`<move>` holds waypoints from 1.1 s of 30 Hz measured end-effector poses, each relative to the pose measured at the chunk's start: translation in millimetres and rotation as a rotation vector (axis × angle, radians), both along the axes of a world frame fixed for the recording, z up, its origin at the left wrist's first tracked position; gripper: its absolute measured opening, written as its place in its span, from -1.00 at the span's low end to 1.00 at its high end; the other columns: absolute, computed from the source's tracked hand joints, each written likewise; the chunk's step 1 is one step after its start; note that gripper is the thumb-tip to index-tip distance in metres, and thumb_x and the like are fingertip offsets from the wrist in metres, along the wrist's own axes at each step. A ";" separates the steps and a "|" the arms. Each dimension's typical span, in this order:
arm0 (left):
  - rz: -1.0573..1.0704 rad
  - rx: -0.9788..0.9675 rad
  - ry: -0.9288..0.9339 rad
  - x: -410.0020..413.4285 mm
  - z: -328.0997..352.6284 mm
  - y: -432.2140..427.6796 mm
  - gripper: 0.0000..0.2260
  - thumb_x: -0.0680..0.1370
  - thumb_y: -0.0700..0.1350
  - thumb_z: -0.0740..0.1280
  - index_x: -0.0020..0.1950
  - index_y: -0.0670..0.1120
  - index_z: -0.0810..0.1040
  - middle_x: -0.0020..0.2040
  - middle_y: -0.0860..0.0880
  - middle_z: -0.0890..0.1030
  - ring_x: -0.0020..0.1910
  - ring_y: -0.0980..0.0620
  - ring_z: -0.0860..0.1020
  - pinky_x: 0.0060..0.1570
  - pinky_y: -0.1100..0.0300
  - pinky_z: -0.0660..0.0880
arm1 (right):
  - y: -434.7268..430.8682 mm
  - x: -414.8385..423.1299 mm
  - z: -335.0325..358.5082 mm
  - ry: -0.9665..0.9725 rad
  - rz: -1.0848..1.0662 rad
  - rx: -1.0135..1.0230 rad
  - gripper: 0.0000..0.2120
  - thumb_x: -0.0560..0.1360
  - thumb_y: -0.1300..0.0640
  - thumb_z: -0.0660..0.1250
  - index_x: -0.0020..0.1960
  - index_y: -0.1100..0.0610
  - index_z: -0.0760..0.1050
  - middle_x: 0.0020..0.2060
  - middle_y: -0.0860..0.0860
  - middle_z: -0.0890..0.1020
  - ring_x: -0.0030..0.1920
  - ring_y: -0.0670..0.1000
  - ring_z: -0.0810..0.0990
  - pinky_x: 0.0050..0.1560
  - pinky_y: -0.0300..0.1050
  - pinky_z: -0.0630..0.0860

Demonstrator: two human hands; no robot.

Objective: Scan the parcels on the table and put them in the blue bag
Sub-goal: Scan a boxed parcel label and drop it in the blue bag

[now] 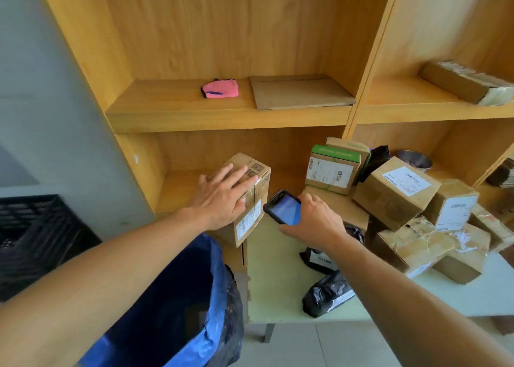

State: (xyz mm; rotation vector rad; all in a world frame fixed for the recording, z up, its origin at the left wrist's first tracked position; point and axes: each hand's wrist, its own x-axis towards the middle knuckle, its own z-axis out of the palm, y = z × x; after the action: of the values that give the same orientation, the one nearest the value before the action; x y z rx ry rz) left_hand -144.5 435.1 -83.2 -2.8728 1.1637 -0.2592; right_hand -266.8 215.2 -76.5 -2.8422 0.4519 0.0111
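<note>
- Steadies a cardboard box (257,183) at the left edge of the table (278,289) with the left hand (219,197): fingers straight and spread flat across the top face, thumb out to the side, nothing curled round or gripped.
- Grips a dark handheld scanner (283,207) in the right hand (314,222), fingers wrapped round its lower end, blue-lit screen facing up, front end just beside the box's taped side.
- Shows a white shipping label (247,222) on that side face, turned toward the scanner; printed codes on the top face too, near the left fingertips.
- Judged step: scanning of this box, with bagging not yet begun. No sign on the screen of a completed read; too blurred to tell.
- Places the box close above the rim of the blue bag (219,272), open-mouthed, below and left of the table. Cannot tell whether fully supported by the table corner or partly lifted.
- Leaves further parcels on the table to the right: a green-topped box (331,169), a larger labelled box (395,191), several taped cartons behind, and black poly parcels (328,294) under the right forearm.
- Next move, as judged: squaring the scanner to the label for a read, then changing the left hand from flat palm to a proper grasp on opposite faces before any lift.
- After that, only a short carry left and down into the bag mouth.
</note>
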 end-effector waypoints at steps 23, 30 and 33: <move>0.236 0.012 0.138 69.8 -213.5 291.7 -0.44 0.60 0.11 0.14 0.62 0.17 0.16 0.67 -0.01 0.10 0.54 -0.17 0.22 0.15 -0.27 0.44 | 267.9 140.9 -155.5 0.145 0.110 0.052 -0.23 0.39 -0.38 0.38 0.39 0.07 0.30 0.22 -0.01 0.48 0.18 0.06 0.52 -0.02 -0.05 0.53; 0.168 0.070 0.194 82.5 -370.6 299.1 -0.42 0.51 0.05 0.28 0.54 0.18 0.27 0.60 -0.05 0.27 0.52 -0.20 0.29 -0.10 -0.10 0.46 | 288.4 172.4 -283.7 0.145 0.221 0.066 -0.15 0.36 -0.43 0.36 0.45 0.03 0.27 0.28 -0.02 0.46 0.26 0.06 0.50 0.08 -0.01 0.52; 0.096 0.114 0.167 89.9 -429.3 301.5 -0.33 0.48 0.04 0.22 0.62 0.20 0.20 0.59 -0.04 0.28 0.51 -0.19 0.32 -0.10 -0.06 0.42 | 285.8 188.1 -325.9 0.106 0.241 0.059 -0.16 0.36 -0.43 0.36 0.46 0.02 0.27 0.29 -0.02 0.46 0.27 0.07 0.50 0.10 0.01 0.53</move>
State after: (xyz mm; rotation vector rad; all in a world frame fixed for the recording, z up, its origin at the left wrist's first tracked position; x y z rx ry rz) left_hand -54.6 736.6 -512.4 -2.8842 1.0210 0.0493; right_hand -78.7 501.0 -402.4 -2.8285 0.1255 0.2185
